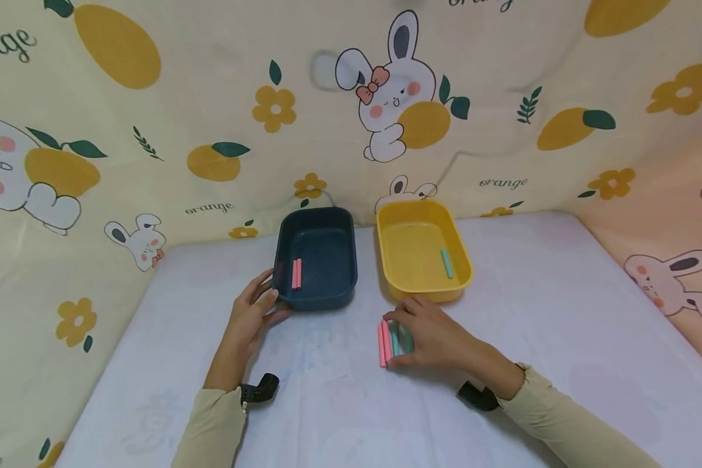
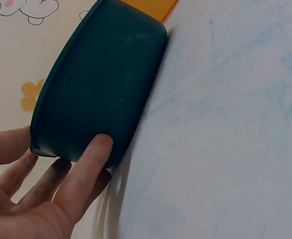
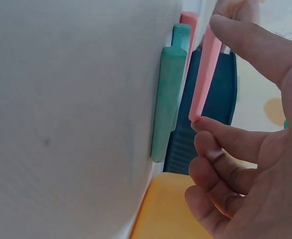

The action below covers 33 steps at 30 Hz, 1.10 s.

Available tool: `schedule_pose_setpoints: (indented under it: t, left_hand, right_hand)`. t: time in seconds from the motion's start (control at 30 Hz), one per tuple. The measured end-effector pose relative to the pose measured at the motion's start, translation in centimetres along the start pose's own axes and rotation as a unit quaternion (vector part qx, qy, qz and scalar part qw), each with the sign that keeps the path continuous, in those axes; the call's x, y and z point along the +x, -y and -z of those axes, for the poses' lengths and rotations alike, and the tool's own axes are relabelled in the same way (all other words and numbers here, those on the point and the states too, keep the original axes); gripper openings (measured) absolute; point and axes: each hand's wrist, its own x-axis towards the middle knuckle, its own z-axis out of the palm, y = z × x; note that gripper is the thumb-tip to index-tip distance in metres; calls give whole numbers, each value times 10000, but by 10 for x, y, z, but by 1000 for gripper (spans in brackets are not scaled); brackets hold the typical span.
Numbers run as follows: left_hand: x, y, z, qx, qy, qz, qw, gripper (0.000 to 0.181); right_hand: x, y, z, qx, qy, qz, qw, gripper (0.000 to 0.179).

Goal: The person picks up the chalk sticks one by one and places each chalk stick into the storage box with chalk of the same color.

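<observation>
My right hand (image 1: 435, 331) pinches a pink chalk stick (image 3: 206, 74) by its two ends, between thumb and index finger, with the other fingers curled loosely behind. Right beside it, a second pink stick (image 1: 381, 344) and two teal chalk sticks (image 3: 169, 94) lie in a row on the table. At the near left corner of the dark blue tray (image 2: 101, 74), my left hand (image 1: 254, 312) holds the rim and walls, digits on two sides. Two pink sticks (image 1: 296, 273) lie in that tray. The yellow tray (image 1: 412, 260) contains one teal stick (image 1: 447, 263).
Both trays stand side by side at the back of the white-covered table (image 1: 339, 403), close to a patterned cloth backdrop (image 1: 327, 130). The yellow tray's near wall is just beyond my right hand. Each wrist wears a black strapped device (image 1: 260, 389).
</observation>
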Motion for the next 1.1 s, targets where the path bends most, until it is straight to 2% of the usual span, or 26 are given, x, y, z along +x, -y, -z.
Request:
schedule_pose_setpoints:
  t: [0.27,0.6,0.8,1.1]
  left_hand:
    - [-1,-1,4,-286,226,87,9993,57]
    - [0,-4,4,-694,197,230,9971,58]
    - [-1,-4,4,-684,206,175,9973,58]
    - [-1,-4,3,-635,220,212,9975,54]
  right_hand:
    - [3,3,7,114,-108,79,9998,77]
    - [12,4,33,93,-326,140,9993,77]
    - [14,2,43,253,-256,47,9993,75]
    - [19,0,48,346,-222,-67,9991,76]
